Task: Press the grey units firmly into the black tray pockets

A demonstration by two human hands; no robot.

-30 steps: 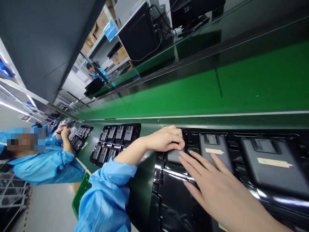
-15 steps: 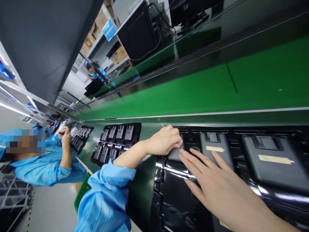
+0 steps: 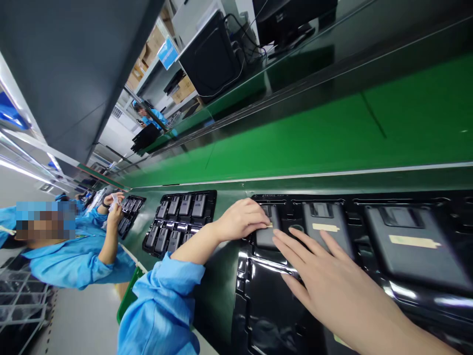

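Observation:
In the head view my left hand reaches over the leftmost dark grey plastic case. Its fingers are closed together, and the fingertips lie at a small cream strip of tape on that case; whether they pinch the strip is hidden. My right hand is open and flat, fingers spread, holding nothing, with its longest fingertips at the right edge of the same case. A second grey case and a third grey case each bear a cream strip. All sit in a glossy black tray.
Further left stands another black tray with several grey cases, and a smaller tray beyond it. A co-worker in blue handles something pale there. Behind runs a green surface; a green bin edge shows below.
My left hand has shifted left and its curled fingers have lowered, uncovering more of the leftmost case. My right hand is nearly unmoved. The co-worker's hands now hold something pale.

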